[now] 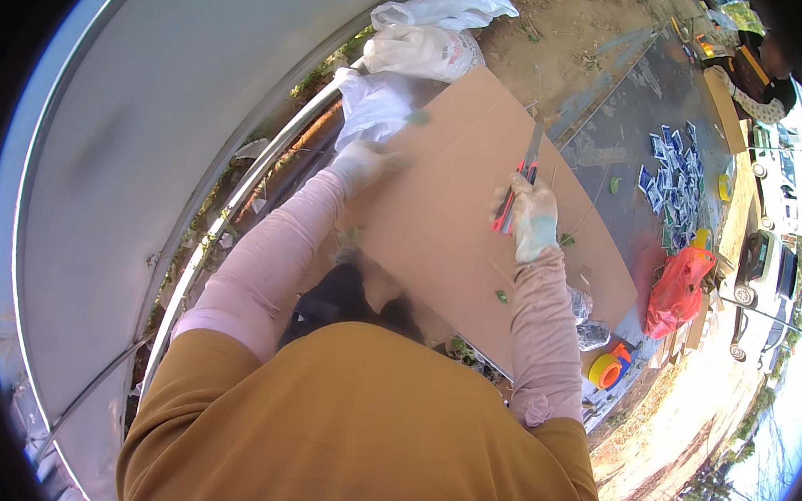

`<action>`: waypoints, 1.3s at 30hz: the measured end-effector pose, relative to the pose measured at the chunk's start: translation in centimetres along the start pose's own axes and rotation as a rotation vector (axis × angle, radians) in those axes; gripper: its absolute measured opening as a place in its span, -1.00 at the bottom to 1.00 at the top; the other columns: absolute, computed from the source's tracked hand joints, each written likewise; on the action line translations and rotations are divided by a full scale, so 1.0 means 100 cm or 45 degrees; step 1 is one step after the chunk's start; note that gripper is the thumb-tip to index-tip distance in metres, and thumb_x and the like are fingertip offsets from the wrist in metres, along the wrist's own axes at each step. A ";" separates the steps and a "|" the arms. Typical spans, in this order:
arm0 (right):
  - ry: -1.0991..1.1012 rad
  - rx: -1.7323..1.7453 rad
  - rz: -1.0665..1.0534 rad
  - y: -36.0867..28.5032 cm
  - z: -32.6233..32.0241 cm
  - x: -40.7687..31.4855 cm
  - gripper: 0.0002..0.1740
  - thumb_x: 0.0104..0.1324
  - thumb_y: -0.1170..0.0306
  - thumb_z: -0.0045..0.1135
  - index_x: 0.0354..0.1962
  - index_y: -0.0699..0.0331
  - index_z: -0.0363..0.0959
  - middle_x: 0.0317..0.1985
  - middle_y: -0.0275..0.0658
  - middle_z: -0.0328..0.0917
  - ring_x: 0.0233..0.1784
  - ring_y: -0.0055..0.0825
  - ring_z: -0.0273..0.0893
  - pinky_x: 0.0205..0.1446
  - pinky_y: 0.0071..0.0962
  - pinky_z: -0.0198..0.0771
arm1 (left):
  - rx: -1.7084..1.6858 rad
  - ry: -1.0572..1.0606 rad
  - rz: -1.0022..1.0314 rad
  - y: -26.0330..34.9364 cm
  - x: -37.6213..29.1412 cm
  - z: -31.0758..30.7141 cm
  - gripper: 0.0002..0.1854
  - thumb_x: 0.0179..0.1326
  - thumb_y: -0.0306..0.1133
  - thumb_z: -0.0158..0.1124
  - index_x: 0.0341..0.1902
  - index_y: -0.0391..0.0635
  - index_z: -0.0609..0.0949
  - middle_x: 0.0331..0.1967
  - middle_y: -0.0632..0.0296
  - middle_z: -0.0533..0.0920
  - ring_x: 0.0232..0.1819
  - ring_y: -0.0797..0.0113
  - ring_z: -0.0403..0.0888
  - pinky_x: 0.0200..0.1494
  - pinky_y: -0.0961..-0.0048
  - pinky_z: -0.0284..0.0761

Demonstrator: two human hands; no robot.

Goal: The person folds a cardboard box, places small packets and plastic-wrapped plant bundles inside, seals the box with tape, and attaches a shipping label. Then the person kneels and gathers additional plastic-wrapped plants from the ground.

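A large brown cardboard sheet [445,198] lies before me, with a few green leaves and thin stems on it. My left hand [366,166], in a pale glove, holds the sheet's left edge with the thumb over the top face; the other fingers are hard to make out. Above the right part of the cardboard, my right hand [535,214], also gloved, is closed around a red and black utility knife [526,168]. Its long blade is extended and points away from me.
White plastic sacks [423,51] lie beyond the sheet. A dark tabletop [602,170] carries many blue packets [677,181], a red plastic bag [679,292] and a tape dispenser [611,368]. Another person [756,72] is at the far right. A pale panel [140,131] curves along my left.
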State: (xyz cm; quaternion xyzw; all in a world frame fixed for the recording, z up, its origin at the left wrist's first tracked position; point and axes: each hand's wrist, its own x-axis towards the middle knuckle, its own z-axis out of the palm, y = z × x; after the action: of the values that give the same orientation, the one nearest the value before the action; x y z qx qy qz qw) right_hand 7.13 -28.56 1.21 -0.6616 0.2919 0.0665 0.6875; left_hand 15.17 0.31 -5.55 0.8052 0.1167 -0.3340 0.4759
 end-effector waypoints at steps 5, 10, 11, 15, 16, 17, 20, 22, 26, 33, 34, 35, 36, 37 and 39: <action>0.096 -0.372 0.452 -0.042 0.009 0.143 -0.80 0.47 0.25 -0.01 -0.16 0.20 0.42 -0.47 -0.21 0.55 -0.53 -0.30 0.59 -0.49 -0.13 0.55 | 0.126 0.147 0.036 -0.003 -0.012 0.012 -0.40 0.22 0.14 0.40 0.06 -0.16 0.75 -0.11 0.09 0.80 -0.07 0.21 0.76 0.07 0.31 0.59; -0.179 -0.436 0.625 0.017 0.061 -0.042 -0.69 0.50 0.24 -0.02 -0.30 0.34 0.43 -0.52 -0.13 0.52 -0.60 -0.30 0.53 -0.58 -0.20 0.51 | 0.061 0.113 0.023 0.005 -0.016 0.014 -0.37 0.22 0.17 0.35 0.10 -0.15 0.73 -0.03 0.03 0.77 0.02 0.08 0.74 0.12 0.27 0.58; -0.227 -0.371 0.684 0.041 0.078 -0.095 -0.67 0.49 0.21 0.02 -0.27 0.36 0.45 -0.47 -0.09 0.55 -0.56 -0.27 0.56 -0.53 -0.18 0.54 | 0.080 0.129 0.029 0.010 -0.011 0.013 -0.36 0.22 0.17 0.36 0.10 -0.16 0.73 -0.02 0.03 0.77 0.02 0.06 0.74 0.12 0.27 0.58; -0.589 -0.795 0.305 0.081 0.110 -0.194 -0.65 0.45 0.21 0.08 -0.10 0.38 0.50 -0.40 -0.09 0.62 -0.43 -0.29 0.64 -0.32 -0.31 0.54 | -0.387 0.263 -0.200 0.025 0.036 -0.004 -0.33 0.31 0.16 0.28 0.32 -0.07 0.60 0.29 0.03 0.61 0.31 0.01 0.57 0.35 0.18 0.44; -0.447 -0.736 0.583 0.080 0.109 -0.204 -0.66 0.44 0.22 0.10 -0.09 0.38 0.50 -0.40 -0.10 0.62 -0.42 -0.30 0.64 -0.30 -0.32 0.54 | -0.335 0.232 -0.147 0.019 0.049 -0.009 -0.32 0.32 0.18 0.25 0.32 -0.07 0.59 0.28 0.01 0.62 0.31 -0.01 0.57 0.35 0.16 0.44; -0.245 -0.445 0.695 0.072 0.099 -0.205 -0.67 0.44 0.24 0.14 -0.09 0.38 0.50 -0.41 -0.16 0.63 -0.37 -0.38 0.65 -0.26 -0.41 0.54 | -0.293 0.216 -0.070 0.009 0.063 -0.018 -0.32 0.34 0.19 0.23 0.32 -0.08 0.58 0.27 0.00 0.62 0.31 -0.02 0.57 0.35 0.15 0.44; 0.139 -0.239 0.378 0.060 0.067 -0.214 -0.74 0.50 0.32 0.09 -0.07 0.39 0.49 -0.40 -0.24 0.62 -0.37 -0.54 0.61 -0.25 -0.54 0.51 | 0.453 0.157 -0.111 -0.043 0.085 -0.038 -0.16 0.28 0.32 0.22 0.42 -0.08 0.49 0.35 -0.07 0.55 0.36 -0.02 0.53 0.42 0.14 0.38; 0.425 -0.101 0.005 0.076 0.043 -0.232 -0.75 0.54 0.33 0.05 -0.05 0.39 0.48 -0.38 -0.27 0.62 -0.39 -0.60 0.57 -0.27 -0.59 0.49 | 0.745 0.270 -0.457 -0.083 0.077 -0.040 0.11 0.14 0.52 0.18 0.59 0.04 0.19 0.52 0.03 0.35 0.53 0.03 0.32 0.47 -0.02 0.27; 0.955 0.177 -0.093 0.145 -0.050 -0.271 -0.76 0.54 0.36 0.06 -0.01 0.39 0.46 -0.37 -0.28 0.59 -0.42 -0.61 0.54 -0.29 -0.58 0.49 | 0.918 0.335 -0.345 -0.125 0.021 -0.020 -0.01 0.19 0.24 0.28 0.59 0.04 0.16 0.56 0.06 0.26 0.56 0.03 0.21 0.50 0.00 0.18; 1.297 0.227 0.001 0.234 -0.281 -0.293 -0.77 0.48 0.33 0.16 -0.12 0.36 0.52 -0.41 -0.34 0.55 -0.46 -0.62 0.47 -0.38 -0.56 0.43 | 1.289 0.429 1.343 -0.087 -0.114 0.081 -0.10 0.07 -0.30 0.34 0.56 0.00 0.26 0.54 -0.03 0.23 0.56 -0.14 0.14 0.55 -0.12 0.07; 1.279 0.256 0.005 0.237 -0.312 -0.288 -0.78 0.47 0.33 0.17 -0.15 0.36 0.53 -0.41 -0.35 0.54 -0.47 -0.63 0.45 -0.38 -0.55 0.41 | 1.417 0.424 1.485 -0.073 -0.123 0.094 -0.10 0.03 -0.32 0.35 0.54 0.00 0.29 0.54 -0.03 0.23 0.56 -0.14 0.13 0.55 -0.13 0.07; 1.153 0.110 -0.010 0.238 -0.340 -0.287 -0.76 0.45 0.34 0.18 -0.10 0.38 0.54 -0.38 -0.33 0.59 -0.41 -0.58 0.50 -0.30 -0.55 0.43 | 1.430 0.330 1.571 -0.059 -0.131 0.107 -0.13 0.03 -0.33 0.36 0.51 0.02 0.35 0.55 -0.01 0.21 0.58 -0.12 0.11 0.55 -0.16 0.05; 1.025 -0.030 -0.050 0.240 -0.362 -0.282 -0.74 0.44 0.36 0.20 -0.06 0.40 0.55 -0.35 -0.31 0.63 -0.35 -0.52 0.54 -0.22 -0.54 0.45 | 1.507 0.190 1.570 -0.046 -0.136 0.117 -0.09 0.04 -0.34 0.37 0.55 0.03 0.28 0.56 -0.03 0.19 0.58 -0.12 0.09 0.57 -0.16 0.03; 0.946 -0.041 -0.086 0.241 -0.377 -0.275 -0.72 0.43 0.34 0.19 -0.05 0.39 0.56 -0.37 -0.28 0.62 -0.35 -0.51 0.57 -0.25 -0.52 0.45 | 1.598 0.089 1.551 -0.030 -0.134 0.124 -0.05 0.05 -0.35 0.38 0.59 0.04 0.22 0.56 -0.04 0.18 0.59 -0.12 0.07 0.58 -0.17 0.00; 0.895 -0.363 -0.082 0.240 -0.397 -0.271 -0.65 0.40 0.32 0.20 0.03 0.36 0.56 -0.30 -0.18 0.64 -0.24 -0.37 0.62 -0.16 -0.40 0.48 | 1.861 -0.027 1.465 -0.004 -0.132 0.135 -0.01 0.09 -0.27 0.40 0.61 0.05 0.15 0.60 -0.04 0.11 0.63 -0.11 0.01 0.62 -0.12 -0.08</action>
State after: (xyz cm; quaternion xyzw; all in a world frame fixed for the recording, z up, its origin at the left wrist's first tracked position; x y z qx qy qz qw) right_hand -39.01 -55.41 -4.59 -0.7419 0.4769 -0.1462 0.4480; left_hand -0.67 -9.20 -1.65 0.8358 -0.5444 -0.0445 -0.0560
